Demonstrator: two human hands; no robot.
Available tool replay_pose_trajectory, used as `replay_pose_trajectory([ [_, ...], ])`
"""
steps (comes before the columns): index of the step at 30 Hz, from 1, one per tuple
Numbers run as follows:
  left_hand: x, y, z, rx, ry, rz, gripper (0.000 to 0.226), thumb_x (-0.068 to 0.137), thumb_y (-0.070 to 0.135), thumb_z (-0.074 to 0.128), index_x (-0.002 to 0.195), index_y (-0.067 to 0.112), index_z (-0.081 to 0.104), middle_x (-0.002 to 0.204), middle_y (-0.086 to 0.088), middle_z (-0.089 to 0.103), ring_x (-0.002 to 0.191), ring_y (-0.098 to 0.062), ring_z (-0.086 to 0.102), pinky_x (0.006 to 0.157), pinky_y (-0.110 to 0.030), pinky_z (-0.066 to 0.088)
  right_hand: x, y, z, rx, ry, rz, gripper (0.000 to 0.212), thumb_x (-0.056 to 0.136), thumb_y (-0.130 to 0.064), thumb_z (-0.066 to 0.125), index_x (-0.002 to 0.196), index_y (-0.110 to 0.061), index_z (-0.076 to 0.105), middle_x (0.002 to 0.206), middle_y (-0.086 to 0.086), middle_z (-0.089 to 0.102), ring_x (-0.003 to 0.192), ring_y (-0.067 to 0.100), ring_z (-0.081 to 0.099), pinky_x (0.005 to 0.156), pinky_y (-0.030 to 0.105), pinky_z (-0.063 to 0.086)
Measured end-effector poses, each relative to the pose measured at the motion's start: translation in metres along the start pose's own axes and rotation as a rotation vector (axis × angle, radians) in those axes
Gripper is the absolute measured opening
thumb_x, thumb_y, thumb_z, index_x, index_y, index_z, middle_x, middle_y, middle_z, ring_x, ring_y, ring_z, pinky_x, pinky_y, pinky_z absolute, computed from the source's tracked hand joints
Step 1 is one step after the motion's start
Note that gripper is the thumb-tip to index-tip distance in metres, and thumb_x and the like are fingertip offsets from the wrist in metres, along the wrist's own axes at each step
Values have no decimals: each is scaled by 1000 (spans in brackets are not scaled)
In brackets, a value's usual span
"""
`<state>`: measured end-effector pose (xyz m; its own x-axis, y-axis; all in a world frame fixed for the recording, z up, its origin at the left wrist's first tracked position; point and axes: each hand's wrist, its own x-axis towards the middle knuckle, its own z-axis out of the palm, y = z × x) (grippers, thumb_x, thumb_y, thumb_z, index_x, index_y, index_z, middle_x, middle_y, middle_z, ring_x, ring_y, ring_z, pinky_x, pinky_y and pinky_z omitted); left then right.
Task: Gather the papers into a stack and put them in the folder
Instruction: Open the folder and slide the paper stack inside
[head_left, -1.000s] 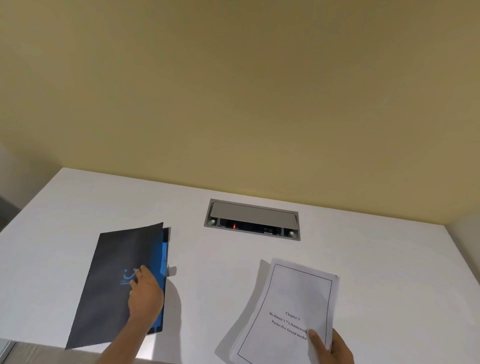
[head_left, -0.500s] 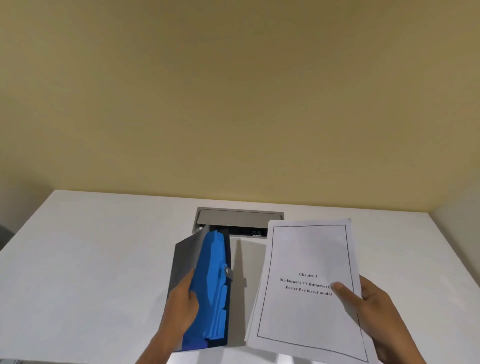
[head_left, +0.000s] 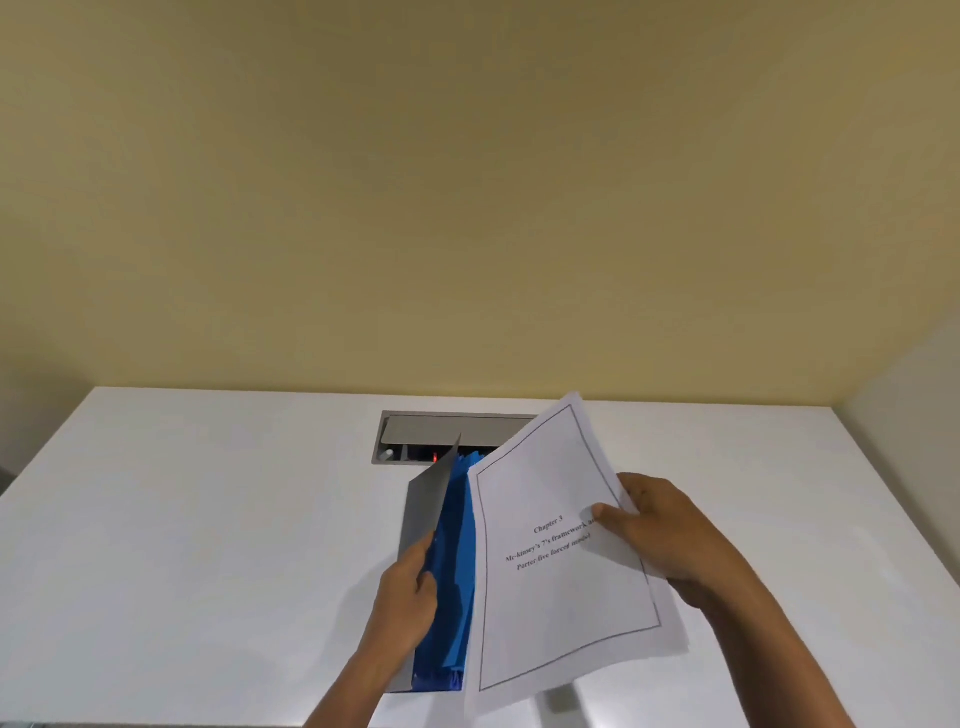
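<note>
- We count one folder (head_left: 423, 512), one paper stack (head_left: 561, 587), sheet count unclear, lower centre.
- Left hand (head_left: 405, 592) grips the folder cover; right hand (head_left: 660, 535) pinches the stack, tilted.

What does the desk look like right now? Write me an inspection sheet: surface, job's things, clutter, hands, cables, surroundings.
Surface: white table, bare apart from the items below.
Job's things: folder held open, grey cover raised, blue dividers showing; stack of papers, top sheet reading "Chapter 3", held tilted with its left edge at the folder's opening, not yet inside.
Clutter: nothing seen.
Hands: left hand grips the folder's cover; right hand grips the papers' right edge, thumb on top.
Cables: none loose; a grey socket box set into the table, flap up, a small red light inside.
Surroundings: plain yellow wall behind the table.
</note>
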<state>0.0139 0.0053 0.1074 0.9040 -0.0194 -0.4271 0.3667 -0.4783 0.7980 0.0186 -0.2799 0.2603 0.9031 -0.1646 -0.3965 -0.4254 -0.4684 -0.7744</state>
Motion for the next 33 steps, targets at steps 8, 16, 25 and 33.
replay_pose_trajectory([
  [8, -3, -1, -1, 18, -23, 20, 45, 106, 12, 45, 139, 41, 53, 141, 7, 64, 128, -23, 64, 111, -46, 52, 34, -33, 65, -223, -136, -25, 19, 96, -8, 52, 88, -21, 63, 85, -8, 62, 73, 7, 60, 55, 19, 47],
  [16, -6, 2, 5, 13, 9, 11, 49, 107, 12, 47, 154, 25, 47, 150, 4, 57, 132, -26, 61, 114, -43, 49, 59, -16, 127, -330, -66, -15, 22, 96, -9, 56, 112, 3, 64, 108, 14, 68, 100, 28, 68, 85, 37, 59],
  [25, -3, -3, 13, 17, 28, -40, 49, 106, 14, 50, 155, 22, 47, 156, -2, 55, 139, -28, 56, 117, -45, 44, 55, 18, 166, -310, 44, -7, 25, 103, -17, 59, 126, -8, 57, 120, 10, 67, 94, 15, 59, 90, 28, 57],
  [33, -2, 0, 13, 0, 44, -35, 49, 107, 12, 48, 155, 19, 46, 154, -4, 56, 138, -30, 57, 114, -39, 45, 56, 24, 178, -342, 7, -30, 26, 105, -15, 54, 130, -7, 54, 120, 9, 65, 99, 16, 61, 88, 26, 53],
])
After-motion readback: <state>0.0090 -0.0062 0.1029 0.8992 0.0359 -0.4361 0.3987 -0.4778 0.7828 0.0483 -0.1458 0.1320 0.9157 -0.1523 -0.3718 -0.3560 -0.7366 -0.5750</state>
